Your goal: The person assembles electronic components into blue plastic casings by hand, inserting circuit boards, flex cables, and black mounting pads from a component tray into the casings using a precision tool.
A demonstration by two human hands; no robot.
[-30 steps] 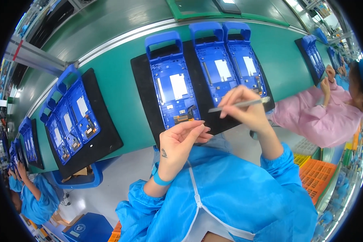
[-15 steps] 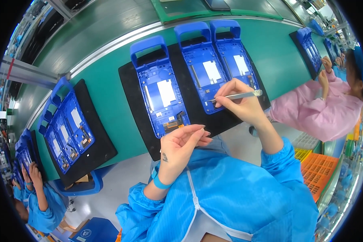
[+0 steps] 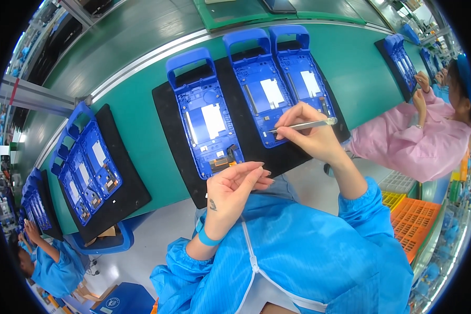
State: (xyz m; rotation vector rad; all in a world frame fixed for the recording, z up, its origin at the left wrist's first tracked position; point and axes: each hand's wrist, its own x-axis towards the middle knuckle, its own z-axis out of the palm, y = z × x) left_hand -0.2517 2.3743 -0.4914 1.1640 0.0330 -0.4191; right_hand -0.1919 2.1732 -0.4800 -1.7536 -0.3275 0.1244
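My right hand (image 3: 314, 137) pinches a pair of metal tweezers (image 3: 315, 124). Their tip points down at the lower end of the middle blue plastic housing (image 3: 254, 104). My left hand (image 3: 229, 189) is just below the left blue housing (image 3: 198, 110), thumb and fingertips brought together; whether anything is between them I cannot make out. Another blue housing (image 3: 301, 63) lies close against the middle one. All three have a handle-like loop at the far end and white rectangles inside. Orange and black flex parts (image 3: 220, 163) show in the left housing near my left fingers.
The housings lie on a black mat (image 3: 165, 118) on a green table (image 3: 128, 110). Further left, another mat (image 3: 133, 183) carries similar housings. A person in pink (image 3: 418, 136) works at right, one in blue (image 3: 63, 269) at lower left. Orange crates (image 3: 413, 225) stand at right.
The mat and its housings have shifted slightly left, and my hands with them. The tweezers stay at the middle housing. The co-worker at lower left has moved their hands and head.
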